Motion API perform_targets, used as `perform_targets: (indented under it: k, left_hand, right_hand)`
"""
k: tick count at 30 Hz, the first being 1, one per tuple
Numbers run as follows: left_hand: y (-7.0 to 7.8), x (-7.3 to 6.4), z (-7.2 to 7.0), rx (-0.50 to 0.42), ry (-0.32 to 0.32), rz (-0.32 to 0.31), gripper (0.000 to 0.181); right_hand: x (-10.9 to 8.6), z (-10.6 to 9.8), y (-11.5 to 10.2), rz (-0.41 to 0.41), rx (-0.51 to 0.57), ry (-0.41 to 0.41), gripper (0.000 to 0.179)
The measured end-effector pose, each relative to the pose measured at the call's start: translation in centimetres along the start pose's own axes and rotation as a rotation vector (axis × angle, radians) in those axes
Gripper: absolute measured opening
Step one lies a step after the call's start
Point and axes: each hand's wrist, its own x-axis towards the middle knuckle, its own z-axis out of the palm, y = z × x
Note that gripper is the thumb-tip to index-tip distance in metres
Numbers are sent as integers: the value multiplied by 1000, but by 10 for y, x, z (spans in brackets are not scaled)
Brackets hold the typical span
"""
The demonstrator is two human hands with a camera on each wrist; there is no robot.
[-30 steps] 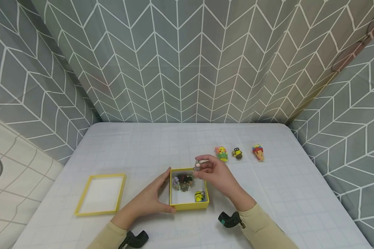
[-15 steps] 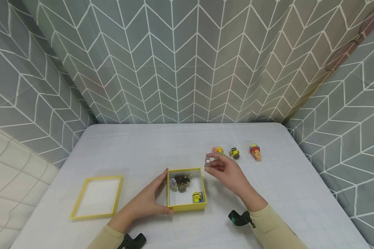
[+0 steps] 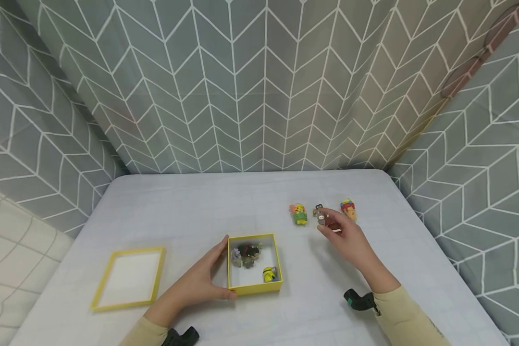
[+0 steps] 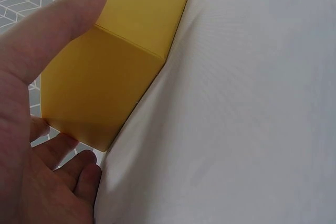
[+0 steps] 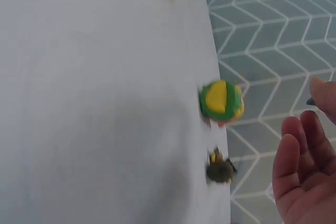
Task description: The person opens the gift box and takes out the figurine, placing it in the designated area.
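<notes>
My left hand (image 3: 197,282) grips the left side of an open yellow box (image 3: 256,290), thumb at the near corner and fingers at the far one. Inside lie several small dark and grey figurines (image 3: 247,254) and a yellow minion figurine (image 3: 269,274). In the left wrist view the thumb (image 4: 63,24) presses the box's outer wall. My right hand (image 3: 348,240) pinches a small grey figurine (image 3: 321,220) above the table, right of the box. In the right wrist view that figurine is mostly hidden by the thumb.
A yellow-rimmed box lid (image 3: 127,278) lies at the left. Toward the back right sit a green-and-yellow figurine (image 3: 300,214), a dark-and-yellow one (image 3: 317,210) partly hidden behind the held figurine, and a red-and-orange one (image 3: 348,208). A patterned curtain (image 3: 242,96) hangs behind the table.
My right hand has carried the grey figurine from above the box's far right corner rightward, to beside the row of figurines. My left hand stays on the box.
</notes>
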Motion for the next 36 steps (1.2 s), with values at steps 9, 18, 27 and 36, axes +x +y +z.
perform_targets:
  k: [9, 18, 27, 36]
  left_hand:
    - [0, 0, -1, -7, -4, 15, 138]
    - [0, 1, -1, -19, -7, 18, 138]
    - [-1, 0, 0, -21, -10, 13, 138]
    - [-1, -1, -1, -19, -1, 38, 137]
  right_hand:
    - [4, -46, 27, 45, -134, 52, 48]
    - [17, -81, 63, 138, -228, 50, 52]
    - [35, -93, 95, 208, -296, -49, 53]
    - [47, -102, 117, 311, -333, -162, 51]
